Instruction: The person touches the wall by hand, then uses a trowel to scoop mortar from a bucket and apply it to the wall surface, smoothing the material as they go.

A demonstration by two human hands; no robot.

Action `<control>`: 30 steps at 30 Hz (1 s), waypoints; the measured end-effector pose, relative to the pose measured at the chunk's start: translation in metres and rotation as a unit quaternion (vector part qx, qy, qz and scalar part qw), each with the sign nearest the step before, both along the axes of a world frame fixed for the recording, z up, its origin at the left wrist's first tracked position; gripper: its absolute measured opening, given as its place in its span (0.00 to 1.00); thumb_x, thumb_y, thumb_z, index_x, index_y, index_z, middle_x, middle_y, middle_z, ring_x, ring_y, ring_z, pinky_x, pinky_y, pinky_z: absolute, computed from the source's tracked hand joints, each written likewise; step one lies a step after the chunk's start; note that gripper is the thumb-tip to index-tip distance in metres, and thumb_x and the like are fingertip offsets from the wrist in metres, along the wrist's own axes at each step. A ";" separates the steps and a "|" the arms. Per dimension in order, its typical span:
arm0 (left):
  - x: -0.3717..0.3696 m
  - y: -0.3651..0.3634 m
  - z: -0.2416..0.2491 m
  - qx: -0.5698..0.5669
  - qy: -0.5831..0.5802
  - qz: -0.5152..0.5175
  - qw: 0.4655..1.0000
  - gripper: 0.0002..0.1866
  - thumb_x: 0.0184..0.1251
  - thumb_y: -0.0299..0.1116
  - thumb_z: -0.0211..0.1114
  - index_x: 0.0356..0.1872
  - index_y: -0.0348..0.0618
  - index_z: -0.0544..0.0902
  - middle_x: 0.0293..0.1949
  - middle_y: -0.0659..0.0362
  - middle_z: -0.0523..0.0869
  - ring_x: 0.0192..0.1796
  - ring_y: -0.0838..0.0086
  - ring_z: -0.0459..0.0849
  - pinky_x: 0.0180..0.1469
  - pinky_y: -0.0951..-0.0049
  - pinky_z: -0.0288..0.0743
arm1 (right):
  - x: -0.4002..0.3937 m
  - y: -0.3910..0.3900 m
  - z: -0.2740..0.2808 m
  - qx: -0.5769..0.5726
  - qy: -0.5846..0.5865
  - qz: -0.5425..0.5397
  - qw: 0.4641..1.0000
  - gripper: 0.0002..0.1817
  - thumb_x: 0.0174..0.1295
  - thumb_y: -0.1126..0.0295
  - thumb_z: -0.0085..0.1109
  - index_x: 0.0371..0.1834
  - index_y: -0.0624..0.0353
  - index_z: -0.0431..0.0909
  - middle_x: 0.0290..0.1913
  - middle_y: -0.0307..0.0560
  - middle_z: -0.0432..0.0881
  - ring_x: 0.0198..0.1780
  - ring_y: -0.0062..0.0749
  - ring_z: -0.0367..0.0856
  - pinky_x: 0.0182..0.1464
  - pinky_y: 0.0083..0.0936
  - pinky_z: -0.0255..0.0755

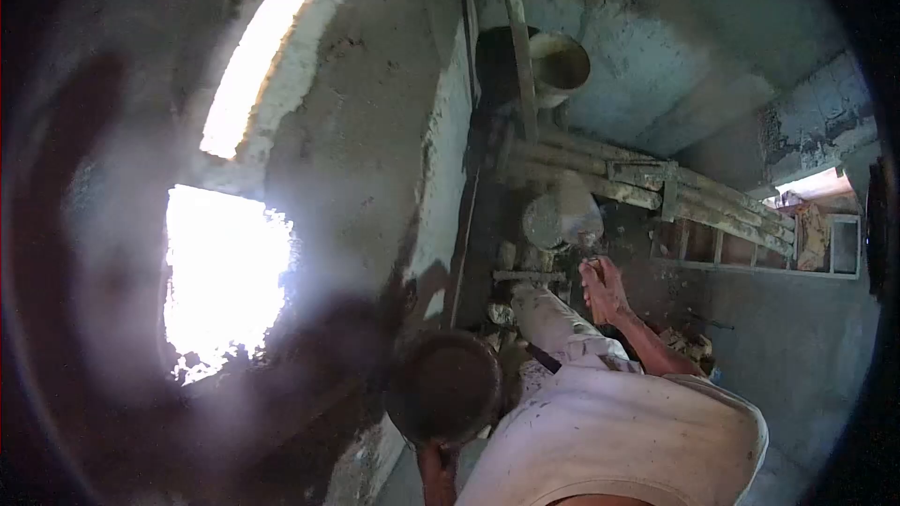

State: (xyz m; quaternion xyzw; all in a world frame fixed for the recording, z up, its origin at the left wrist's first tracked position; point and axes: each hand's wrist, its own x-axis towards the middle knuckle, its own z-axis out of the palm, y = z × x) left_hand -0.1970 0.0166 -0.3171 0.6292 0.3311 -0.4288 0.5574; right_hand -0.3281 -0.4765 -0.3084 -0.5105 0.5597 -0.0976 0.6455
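My left hand grips the near edge of a round, dark pan at the lower middle, close to the wall. My right hand is out in front of me, its fingers closed around the handle of a trowel. The pale, blurred trowel blade extends away from the fingers, beside a round grey container top. Below that hand are my mud-spotted trousers. A dark handle lies between the pan and my shirt.
A plastered wall with bright openings fills the left. Ahead are a barrel, long poles and an upright board. A ladder-like frame lies at the right, with rubble beside my right arm.
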 end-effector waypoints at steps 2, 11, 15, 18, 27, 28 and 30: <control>0.019 -0.031 0.009 -0.005 0.056 0.046 0.997 0.27 0.52 0.30 0.65 0.56 0.45 0.71 0.51 0.54 0.76 0.47 0.62 0.78 0.52 0.63 0.76 | -0.004 0.006 0.005 -0.032 0.016 0.075 0.996 0.22 0.65 0.59 0.59 0.57 0.59 0.69 0.35 0.42 0.80 0.30 0.28 0.79 0.31 0.26 0.74; 0.077 -0.189 0.048 0.093 -0.105 -0.015 0.990 0.23 0.61 0.24 0.59 0.58 0.41 0.69 0.38 0.60 0.79 0.33 0.75 0.78 0.29 0.76 0.73 | 0.055 0.015 0.090 -0.205 0.170 0.584 0.767 0.24 0.69 0.58 0.50 0.64 0.57 0.63 0.53 0.63 0.74 0.49 0.60 0.79 0.48 0.53 0.73; 0.086 -0.211 0.040 0.109 -0.137 -0.045 0.984 0.25 0.63 0.27 0.57 0.63 0.45 0.68 0.40 0.56 0.77 0.37 0.68 0.77 0.38 0.64 0.74 | 0.074 0.019 0.072 -0.225 0.208 0.580 0.755 0.19 0.70 0.62 0.47 0.56 0.65 0.65 0.47 0.69 0.74 0.46 0.61 0.80 0.45 0.55 0.73; 0.092 -0.218 0.033 0.074 -0.230 -0.104 0.965 0.26 0.58 0.24 0.58 0.61 0.36 0.70 0.44 0.57 0.79 0.39 0.73 0.78 0.41 0.70 0.73 | 0.092 0.023 0.060 -0.208 0.201 0.555 0.780 0.15 0.69 0.64 0.46 0.50 0.66 0.67 0.44 0.71 0.75 0.46 0.61 0.79 0.47 0.54 0.71; 0.100 -0.224 0.047 0.027 -0.321 -0.233 0.917 0.26 0.56 0.24 0.57 0.60 0.37 0.72 0.45 0.57 0.79 0.44 0.73 0.75 0.47 0.68 0.70 | 0.050 0.053 -0.054 -0.191 0.032 0.486 0.852 0.23 0.68 0.52 0.50 0.49 0.64 0.73 0.47 0.60 0.79 0.50 0.57 0.79 0.51 0.48 0.71; 0.104 -0.225 0.051 0.029 -0.325 -0.237 0.915 0.26 0.56 0.24 0.57 0.60 0.37 0.72 0.45 0.57 0.79 0.44 0.73 0.75 0.47 0.68 0.70 | 0.048 0.058 -0.051 -0.238 0.015 0.450 0.860 0.25 0.68 0.50 0.50 0.50 0.64 0.73 0.49 0.59 0.80 0.51 0.55 0.79 0.51 0.47 0.72; 0.101 -0.223 0.060 0.055 -0.187 -0.162 0.967 0.27 0.55 0.24 0.57 0.61 0.39 0.72 0.43 0.58 0.78 0.43 0.72 0.75 0.46 0.66 0.70 | 0.046 0.058 -0.011 -0.144 0.056 0.452 0.878 0.27 0.68 0.49 0.50 0.55 0.64 0.72 0.52 0.59 0.79 0.53 0.54 0.79 0.53 0.45 0.72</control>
